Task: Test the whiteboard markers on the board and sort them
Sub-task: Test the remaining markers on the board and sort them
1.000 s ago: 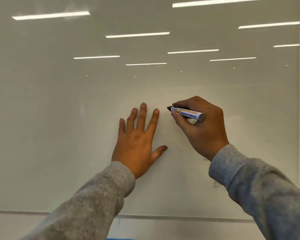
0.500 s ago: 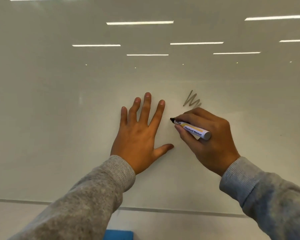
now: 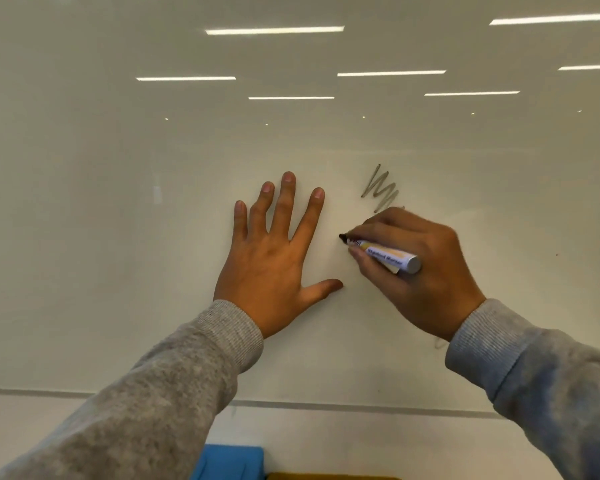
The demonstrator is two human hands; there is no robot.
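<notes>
A glossy whiteboard [image 3: 118,237] is bearing a faint grey scribble [image 3: 380,188]. The left hand [image 3: 274,258] is pressing flat, fingers spread; the right hand [image 3: 420,268] is gripping an uncapped marker [image 3: 383,255], tip at the board. Blue [image 3: 227,462] and yellow [image 3: 326,476] containers are peeking in below, contents hidden.

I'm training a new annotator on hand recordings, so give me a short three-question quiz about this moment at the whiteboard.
1. True or false: the left hand holds a marker.
2. The scribble lies: A) left of the left hand B) above the right hand C) below the board's edge.
3. Fill in: the right hand's grip is on the ____.

Key: 1 false, it lies flat on the whiteboard; 2 B; 3 marker.
</notes>
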